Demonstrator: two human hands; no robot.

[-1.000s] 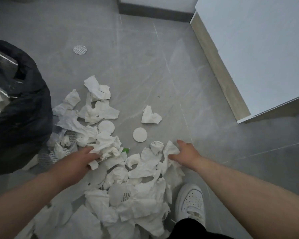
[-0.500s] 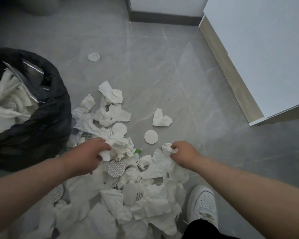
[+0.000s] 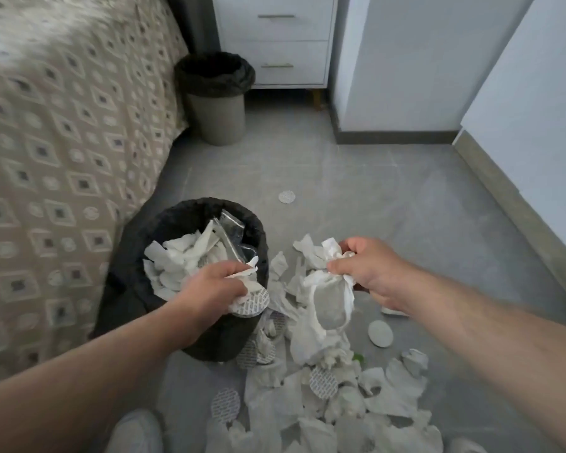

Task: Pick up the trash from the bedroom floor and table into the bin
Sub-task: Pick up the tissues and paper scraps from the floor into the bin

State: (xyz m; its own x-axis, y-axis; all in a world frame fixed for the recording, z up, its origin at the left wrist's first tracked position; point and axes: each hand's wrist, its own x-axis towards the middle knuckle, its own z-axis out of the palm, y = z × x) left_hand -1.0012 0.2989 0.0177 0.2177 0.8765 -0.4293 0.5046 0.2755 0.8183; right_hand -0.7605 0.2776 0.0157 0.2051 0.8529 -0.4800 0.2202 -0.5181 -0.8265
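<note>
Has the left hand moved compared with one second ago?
Yes. The left hand, gripping tissues, has left the floor pile and now hangs over the rim of the black bin; earlier it lay beside that bin.

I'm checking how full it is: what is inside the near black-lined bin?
Crumpled white tissues and a clear plastic bag lie in the near bin. The left hand covers the front; whatever lies beneath the top layer is hidden.
</note>
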